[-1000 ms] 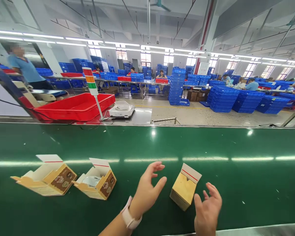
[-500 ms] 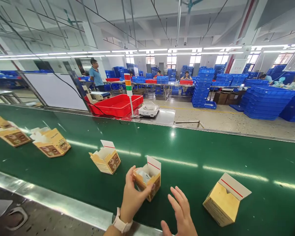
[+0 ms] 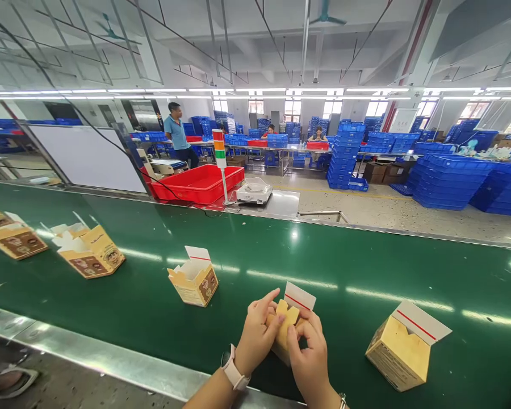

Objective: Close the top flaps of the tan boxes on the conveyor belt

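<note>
I see both hands closed on the small box (image 3: 287,326) at lower centre, left hand (image 3: 255,335) and right hand (image 3: 309,358) flanking it.

- small yellow cardboard carton (image 3: 287,325) sits on the green conveyor belt (image 3: 366,267), between the left hand (image 3: 255,335) and right hand (image 3: 309,360)
- open-flapped yellow carton (image 3: 402,352) lies right of it
- another open yellow carton (image 3: 195,278) lies left
- red plastic tray (image 3: 198,183) stands behind the belt

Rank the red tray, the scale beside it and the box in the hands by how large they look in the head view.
1. red tray
2. box in the hands, partly covered, nearness inflates it
3. scale, roughly alike the box; unsure
</note>
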`<state>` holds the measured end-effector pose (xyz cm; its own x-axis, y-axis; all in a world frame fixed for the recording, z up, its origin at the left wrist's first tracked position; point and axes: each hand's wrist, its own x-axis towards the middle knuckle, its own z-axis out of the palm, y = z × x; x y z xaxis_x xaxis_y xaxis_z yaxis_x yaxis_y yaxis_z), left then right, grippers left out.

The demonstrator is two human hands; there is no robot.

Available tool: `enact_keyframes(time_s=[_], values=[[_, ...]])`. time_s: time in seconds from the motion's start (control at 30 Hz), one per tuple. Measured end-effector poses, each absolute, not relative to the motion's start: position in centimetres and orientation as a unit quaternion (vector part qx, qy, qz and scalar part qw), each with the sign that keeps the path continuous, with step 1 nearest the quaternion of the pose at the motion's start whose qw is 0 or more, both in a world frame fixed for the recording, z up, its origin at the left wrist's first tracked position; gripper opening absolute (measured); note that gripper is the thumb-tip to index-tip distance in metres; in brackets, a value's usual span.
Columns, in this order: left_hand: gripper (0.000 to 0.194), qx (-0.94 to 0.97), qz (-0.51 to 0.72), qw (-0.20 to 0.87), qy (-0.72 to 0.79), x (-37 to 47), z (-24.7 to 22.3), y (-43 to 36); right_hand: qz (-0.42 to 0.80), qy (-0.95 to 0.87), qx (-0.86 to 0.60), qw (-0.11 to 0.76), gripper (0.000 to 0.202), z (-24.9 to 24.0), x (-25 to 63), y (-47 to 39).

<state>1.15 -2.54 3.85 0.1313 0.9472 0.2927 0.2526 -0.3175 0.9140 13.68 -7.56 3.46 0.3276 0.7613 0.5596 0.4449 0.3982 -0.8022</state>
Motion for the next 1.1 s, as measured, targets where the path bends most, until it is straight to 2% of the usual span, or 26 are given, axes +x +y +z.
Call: enact_keyframes(time_s=[0.13, 0.2, 0.33, 0.5, 0.63, 0.73, 0.8, 0.87, 0.93, 0.97, 1.03, 1.1], values=[[0.068, 0.579, 0.481, 0.485, 0.444, 2.2, 4.4, -1.9, 0.097, -0.441, -0.595, 0.665, 0.024, 2.8, 13.7, -7.4], [0.073, 0.559, 0.417, 0.572, 0.432, 2.4, 5.0, -1.1, 0.175, -0.356, -0.634, 0.664, 0.030, 2.8, 13.9, -7.5], [0.071, 0.492, 0.257, 0.752, 0.356, 3.1, 5.7, 0.3, 0.385, -0.255, -0.603, 0.651, 0.050, 3.4, 14.6, -7.7], [0.056, 0.461, 0.218, 0.786, 0.349, 5.5, 5.4, 0.6, 0.453, -0.234, -0.568, 0.646, 0.052, 4.6, 16.0, -7.9], [0.045, 0.483, 0.216, 0.761, 0.375, 7.2, 5.9, -0.1, 0.473, -0.234, -0.580, 0.621, 0.059, 4.5, 17.7, -8.2], [0.044, 0.547, 0.296, 0.679, 0.390, 6.3, 6.3, -1.2, 0.319, -0.264, -0.626, 0.661, 0.061, 3.1, 19.3, -9.0], [0.036, 0.598, 0.418, 0.556, 0.397, 4.3, 6.1, -2.0, 0.163, -0.315, -0.616, 0.704, 0.055, 1.9, 20.1, -9.7], [0.034, 0.590, 0.583, 0.363, 0.425, 1.4, 5.6, -2.3, 0.011, -0.368, -0.553, 0.747, 0.047, 1.0, 20.4, -10.3], [0.053, 0.517, 0.687, 0.160, 0.485, -1.7, 5.1, -1.8, -0.092, -0.422, -0.470, 0.770, 0.040, 0.8, 20.0, -10.7], [0.066, 0.478, 0.700, 0.102, 0.521, -3.0, 4.8, -1.3, -0.107, -0.469, -0.434, 0.762, 0.036, 1.0, 19.5, -10.7], [0.087, 0.444, 0.676, 0.115, 0.577, -5.1, 4.2, 0.0, -0.052, -0.596, -0.401, 0.694, 0.033, 1.8, 18.1, -10.5], [0.086, 0.450, 0.640, 0.215, 0.585, -6.0, 3.5, 1.2, 0.066, -0.698, -0.403, 0.588, 0.037, 2.7, 16.3, -9.5]])
